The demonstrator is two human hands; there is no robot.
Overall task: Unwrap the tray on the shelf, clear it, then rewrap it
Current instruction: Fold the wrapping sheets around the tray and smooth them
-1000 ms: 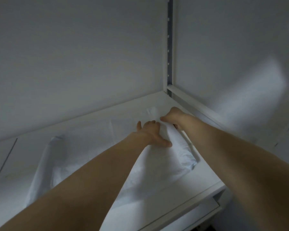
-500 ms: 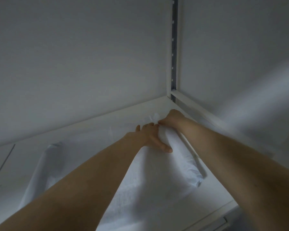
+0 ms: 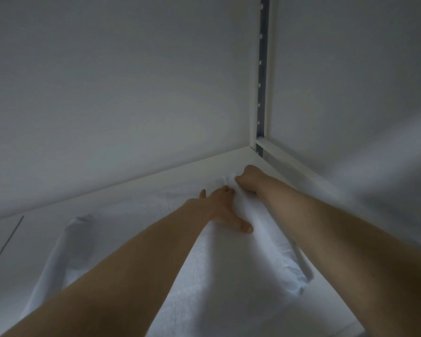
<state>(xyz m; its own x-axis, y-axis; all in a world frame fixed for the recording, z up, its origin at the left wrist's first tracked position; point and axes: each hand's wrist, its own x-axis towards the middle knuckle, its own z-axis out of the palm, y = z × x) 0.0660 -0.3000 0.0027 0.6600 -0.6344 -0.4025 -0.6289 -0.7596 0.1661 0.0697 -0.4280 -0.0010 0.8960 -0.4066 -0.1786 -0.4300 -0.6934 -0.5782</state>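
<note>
Fingers (image 3: 240, 180) of right hand (image 3: 249, 178) curled, pinching white wrap (image 3: 229, 276) at far right corner of tray (image 3: 303, 266) on shelf (image 3: 136, 190); left hand (image 3: 220, 210) flat, pressing alongside. Barely shifted since a second ago, bunch slightly tighter: probably still working that corner.

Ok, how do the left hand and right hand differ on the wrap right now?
The left hand lies spread on top of the white wrap with its thumb splayed out, while the right hand is curled, its grip bunching the wrap at the far corner. The right hand reaches farther back on the shelf than the left hand. Both touch the wrap, and their fingertips nearly meet.
</note>
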